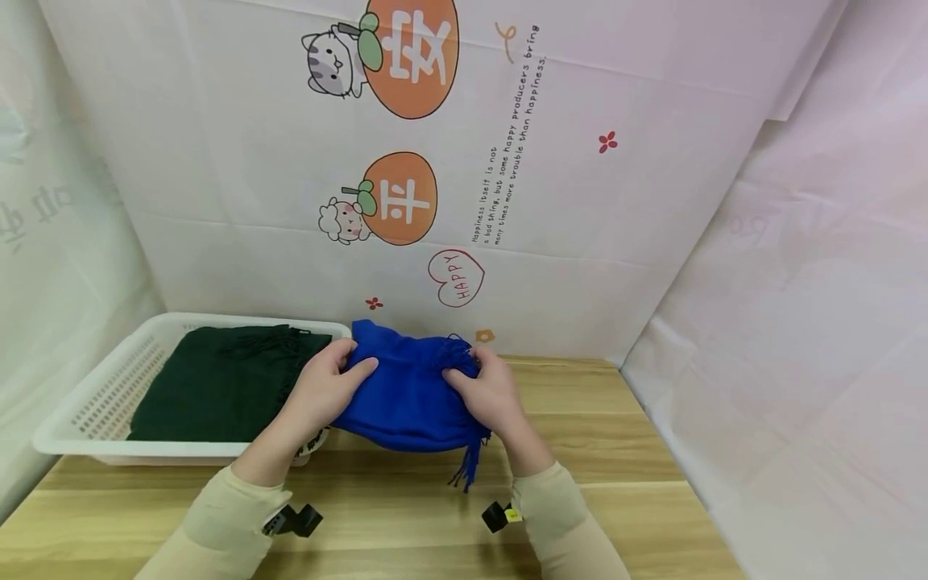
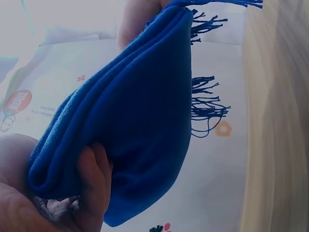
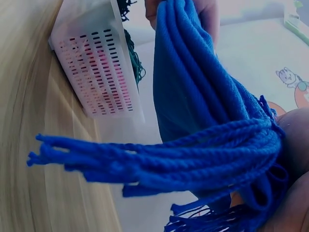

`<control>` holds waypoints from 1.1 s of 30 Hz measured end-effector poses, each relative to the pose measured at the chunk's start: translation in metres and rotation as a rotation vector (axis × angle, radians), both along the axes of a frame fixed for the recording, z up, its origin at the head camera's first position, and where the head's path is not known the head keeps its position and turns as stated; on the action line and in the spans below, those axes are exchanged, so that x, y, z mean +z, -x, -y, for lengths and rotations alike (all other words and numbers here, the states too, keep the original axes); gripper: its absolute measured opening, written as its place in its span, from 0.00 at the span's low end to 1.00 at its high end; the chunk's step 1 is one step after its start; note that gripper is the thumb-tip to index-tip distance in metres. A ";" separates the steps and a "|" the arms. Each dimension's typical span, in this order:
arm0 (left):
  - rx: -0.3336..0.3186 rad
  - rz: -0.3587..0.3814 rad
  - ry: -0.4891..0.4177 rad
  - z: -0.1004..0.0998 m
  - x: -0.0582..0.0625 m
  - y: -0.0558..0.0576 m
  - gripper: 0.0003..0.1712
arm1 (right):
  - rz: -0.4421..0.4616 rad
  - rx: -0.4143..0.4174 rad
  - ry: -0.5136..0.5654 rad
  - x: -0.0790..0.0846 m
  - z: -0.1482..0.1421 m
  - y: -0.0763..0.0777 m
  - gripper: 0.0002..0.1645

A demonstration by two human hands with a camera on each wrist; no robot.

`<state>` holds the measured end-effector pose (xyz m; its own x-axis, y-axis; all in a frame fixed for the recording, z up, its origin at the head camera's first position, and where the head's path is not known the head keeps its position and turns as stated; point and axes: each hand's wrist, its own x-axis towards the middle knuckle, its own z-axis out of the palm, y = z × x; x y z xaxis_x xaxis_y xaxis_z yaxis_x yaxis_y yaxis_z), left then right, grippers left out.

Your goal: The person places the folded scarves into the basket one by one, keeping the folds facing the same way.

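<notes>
A folded blue scarf [image 1: 406,395] with twisted fringe is held up between both hands, close over the table in the head view. My left hand [image 1: 325,388] grips its left side, thumb on top and fingers underneath; the left wrist view shows those fingers [image 2: 95,181] wrapped beneath the folded layers. At the fringed end, my right hand [image 1: 491,392] pinches the cloth with the thumb over it. Fringe strands [image 3: 159,157] hang from that end past the right hand. Beside the left hand, a folded dark green scarf [image 1: 217,383] lies in a white plastic basket [image 1: 80,439].
The basket, with slotted walls, stands at the table's left, near the back wall. A printed white cloth [image 1: 565,266] covers that wall, and white sheets [image 1: 819,338] hang at the sides. Pale wood-grain table [image 1: 602,451] extends to the right of the hands.
</notes>
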<state>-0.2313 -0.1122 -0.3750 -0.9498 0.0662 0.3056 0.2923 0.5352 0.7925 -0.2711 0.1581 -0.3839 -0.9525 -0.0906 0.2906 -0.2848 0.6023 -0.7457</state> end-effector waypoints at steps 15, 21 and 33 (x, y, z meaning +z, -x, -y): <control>0.007 0.025 -0.020 0.014 -0.002 -0.002 0.20 | -0.016 0.018 0.134 0.000 0.012 -0.013 0.16; 0.028 0.041 0.005 0.026 -0.002 -0.004 0.23 | -0.002 0.051 0.174 0.001 0.020 -0.019 0.17; 0.021 0.051 -0.012 0.046 0.002 -0.012 0.23 | 0.006 0.103 0.255 0.003 0.035 -0.022 0.18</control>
